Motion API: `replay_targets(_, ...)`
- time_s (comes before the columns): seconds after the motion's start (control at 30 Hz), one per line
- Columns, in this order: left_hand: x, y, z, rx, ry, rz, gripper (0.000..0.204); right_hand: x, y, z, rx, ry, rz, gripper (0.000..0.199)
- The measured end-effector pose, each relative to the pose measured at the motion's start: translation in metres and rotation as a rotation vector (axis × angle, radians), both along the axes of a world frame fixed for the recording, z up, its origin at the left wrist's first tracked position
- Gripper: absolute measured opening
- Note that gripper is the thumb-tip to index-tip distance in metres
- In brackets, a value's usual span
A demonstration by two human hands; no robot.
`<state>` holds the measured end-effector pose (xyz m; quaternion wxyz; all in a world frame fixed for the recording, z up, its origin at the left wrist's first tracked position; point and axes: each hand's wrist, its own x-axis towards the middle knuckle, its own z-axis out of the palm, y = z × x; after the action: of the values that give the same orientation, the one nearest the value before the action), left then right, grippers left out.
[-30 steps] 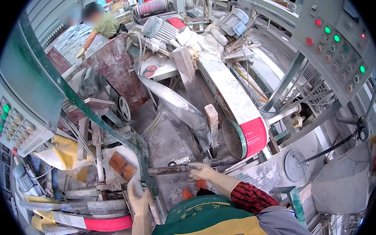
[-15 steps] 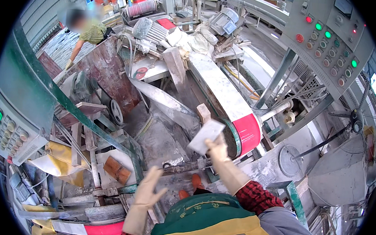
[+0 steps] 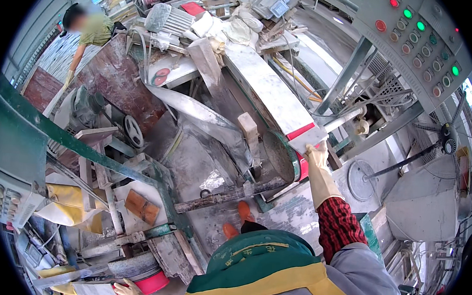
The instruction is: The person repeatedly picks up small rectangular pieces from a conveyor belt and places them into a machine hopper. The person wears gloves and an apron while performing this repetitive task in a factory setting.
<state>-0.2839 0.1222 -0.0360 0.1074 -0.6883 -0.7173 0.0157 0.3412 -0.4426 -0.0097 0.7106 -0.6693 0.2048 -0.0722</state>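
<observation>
Gripping a pale flat plate [image 3: 308, 137] by its near right corner with the gloved fingers of the right hand [image 3: 318, 157], and holding it over the red near end of the long white cover [image 3: 269, 84]. Holding the gloved left hand [image 3: 129, 291] low, at the near edge of a red-and-white curved cover [image 3: 153, 282]; unable to make out whether gripping with those fingers. Standing in orange shoes [image 3: 244, 209] on the grey floor [image 3: 280, 215], near a wooden block [image 3: 248, 127] left of the long cover's end.

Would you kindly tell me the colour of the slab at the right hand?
The slab is pale greyish white, best in head view.
</observation>
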Motion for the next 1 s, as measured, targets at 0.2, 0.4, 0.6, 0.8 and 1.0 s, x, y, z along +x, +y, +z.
replay_targets(0.2,-0.016,0.005,-0.008,0.014,0.017,-0.037,0.067,0.015,0.012,-0.007,0.039,0.041,-0.081,0.066)
replay_targets(0.4,-0.027,0.014,-0.026,0.130,0.092,-0.093,0.070,0.034,0.014,-0.027,0.065,-0.007,-0.104,0.067)
replay_targets(0.6,0.019,-0.025,0.011,-0.023,0.017,-0.011,0.068,0.018,0.016,0.031,-0.279,0.429,0.236,0.061)
replay_targets(0.8,0.006,-0.027,0.000,0.077,-0.063,-0.002,0.065,0.032,0.015,0.004,-0.166,0.402,0.195,0.073)
replay_targets(1.0,0.042,-0.050,0.059,0.162,-0.116,0.025,0.068,0.018,0.016,-0.013,0.078,0.247,0.185,0.077)
